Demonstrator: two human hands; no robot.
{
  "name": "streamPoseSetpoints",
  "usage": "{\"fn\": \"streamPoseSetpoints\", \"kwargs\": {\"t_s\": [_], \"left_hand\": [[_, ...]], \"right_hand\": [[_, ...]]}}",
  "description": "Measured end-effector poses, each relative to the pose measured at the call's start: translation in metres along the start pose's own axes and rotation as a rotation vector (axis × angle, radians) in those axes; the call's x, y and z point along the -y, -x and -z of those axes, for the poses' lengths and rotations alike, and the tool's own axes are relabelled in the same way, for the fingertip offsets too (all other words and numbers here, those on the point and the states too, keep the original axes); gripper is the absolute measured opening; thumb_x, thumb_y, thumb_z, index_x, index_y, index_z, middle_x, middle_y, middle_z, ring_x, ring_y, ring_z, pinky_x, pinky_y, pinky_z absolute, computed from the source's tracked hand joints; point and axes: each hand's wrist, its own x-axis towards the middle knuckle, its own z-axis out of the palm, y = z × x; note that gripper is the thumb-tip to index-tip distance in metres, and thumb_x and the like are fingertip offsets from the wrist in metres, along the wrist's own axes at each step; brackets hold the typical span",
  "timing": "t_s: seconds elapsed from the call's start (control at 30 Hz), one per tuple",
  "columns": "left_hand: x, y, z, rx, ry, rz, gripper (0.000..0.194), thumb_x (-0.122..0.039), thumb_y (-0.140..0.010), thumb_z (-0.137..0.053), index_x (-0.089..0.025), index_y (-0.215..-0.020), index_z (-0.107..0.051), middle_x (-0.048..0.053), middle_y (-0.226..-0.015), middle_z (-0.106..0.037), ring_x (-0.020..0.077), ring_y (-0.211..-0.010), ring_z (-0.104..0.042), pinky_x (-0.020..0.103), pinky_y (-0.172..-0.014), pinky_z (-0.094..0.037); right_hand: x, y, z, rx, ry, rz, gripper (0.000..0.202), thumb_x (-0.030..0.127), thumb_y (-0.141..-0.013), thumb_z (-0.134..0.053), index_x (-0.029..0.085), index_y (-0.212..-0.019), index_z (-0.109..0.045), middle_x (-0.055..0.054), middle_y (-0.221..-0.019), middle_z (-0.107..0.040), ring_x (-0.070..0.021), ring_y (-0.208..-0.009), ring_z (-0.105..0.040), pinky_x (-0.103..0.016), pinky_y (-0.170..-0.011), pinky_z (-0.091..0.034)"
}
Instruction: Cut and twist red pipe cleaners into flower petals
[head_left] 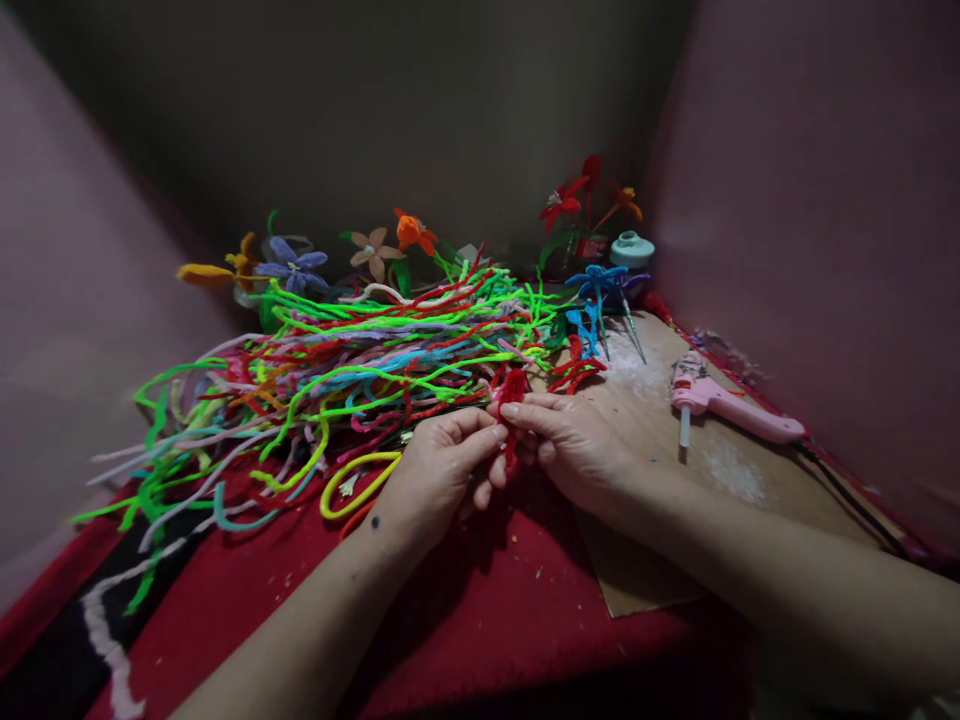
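Both hands meet near the centre around a small red fuzzy piece (512, 388), which stands up above the fingertips. My left hand (455, 458) pinches its lower part from the left. From the right, my right hand (562, 435) grips it with thumb and fingers. Part of the piece hangs below the thumbs, and the rest is hidden by the fingers. Just behind the hands lies a large pile of colourful pipe cleaners (375, 345). More red pieces (577, 370) lie to the right of the pile, beyond my right hand.
A pink glue gun (739, 410) rests on a brown board (637, 590) at the right, its cord running to the lower right. Fuzzy flowers (292, 265) stand along the back, near a pale teal container (631, 248). Blue flowers (598, 280) lean at the board's far edge.
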Motion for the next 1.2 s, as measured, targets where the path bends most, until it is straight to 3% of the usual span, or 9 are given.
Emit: {"fn": "streamPoseSetpoints", "kwargs": {"t_s": [0.4,0.5,0.57,0.67,0.77,0.93,1.2], "left_hand": [[-0.004,0.004,0.006,0.033,-0.048,0.008,0.024,-0.041,-0.083,-0.053,-0.017,-0.085,-0.055,-0.002,-0.057,-0.058,0.0052,-0.037,-0.042,0.015,-0.033,-0.026],[-0.007,0.006,0.005,-0.065,-0.051,-0.094,0.019,-0.036,-0.085,-0.050,-0.020,-0.095,-0.050,-0.004,-0.056,-0.057,0.0072,-0.039,-0.044,0.016,-0.036,-0.031],[-0.007,0.007,0.005,-0.059,-0.040,-0.177,0.016,-0.030,-0.084,-0.052,-0.021,-0.097,-0.051,-0.004,-0.061,-0.058,0.0082,-0.044,-0.048,0.018,-0.041,-0.037],[-0.007,0.007,0.006,-0.029,-0.134,-0.281,0.012,-0.023,-0.081,-0.055,-0.020,-0.092,-0.060,-0.001,-0.074,-0.063,0.0105,-0.061,-0.056,0.021,-0.056,-0.045],[-0.008,0.007,0.006,-0.103,-0.292,-0.369,0.010,-0.020,-0.079,-0.058,-0.018,-0.085,-0.066,0.001,-0.079,-0.065,0.0120,-0.072,-0.058,0.022,-0.070,-0.046],[-0.007,0.007,0.006,-0.145,-0.415,-0.517,0.009,-0.018,-0.080,-0.058,-0.019,-0.082,-0.067,0.000,-0.079,-0.064,0.0122,-0.074,-0.059,0.022,-0.073,-0.045],[-0.002,0.004,0.011,-0.098,-0.615,-0.689,0.014,-0.018,-0.084,-0.054,-0.019,-0.089,-0.067,0.003,-0.085,-0.064,0.0128,-0.078,-0.060,0.021,-0.073,-0.046]], "right_hand": [[0.008,-0.001,-0.001,0.020,-0.013,-0.040,0.014,0.023,-0.068,-0.068,0.014,-0.074,-0.059,0.002,-0.056,-0.058,-0.0106,-0.047,-0.054,-0.025,-0.050,-0.044],[0.010,-0.002,0.000,-0.029,-0.029,-0.053,0.013,0.021,-0.068,-0.067,0.015,-0.069,-0.056,0.002,-0.055,-0.058,-0.0101,-0.044,-0.053,-0.024,-0.047,-0.041],[0.010,-0.003,0.001,-0.073,-0.039,-0.059,0.012,0.019,-0.068,-0.066,0.015,-0.067,-0.055,0.002,-0.054,-0.056,-0.0094,-0.044,-0.052,-0.022,-0.044,-0.037],[0.011,-0.005,0.001,-0.099,-0.057,-0.066,0.012,0.017,-0.066,-0.066,0.015,-0.064,-0.055,0.003,-0.053,-0.054,-0.0082,-0.044,-0.048,-0.022,-0.043,-0.034],[0.011,-0.005,0.001,-0.102,-0.056,-0.079,0.012,0.017,-0.065,-0.066,0.014,-0.062,-0.055,0.002,-0.052,-0.053,-0.0074,-0.043,-0.046,-0.023,-0.043,-0.034],[0.009,-0.005,0.003,-0.083,-0.039,-0.100,0.015,0.019,-0.064,-0.068,0.015,-0.061,-0.054,0.003,-0.052,-0.053,-0.0078,-0.044,-0.047,-0.022,-0.042,-0.034],[0.005,-0.005,0.004,-0.059,-0.060,-0.091,0.015,0.018,-0.064,-0.068,0.013,-0.059,-0.055,0.004,-0.049,-0.050,-0.0059,-0.041,-0.043,-0.021,-0.041,-0.035]]}}
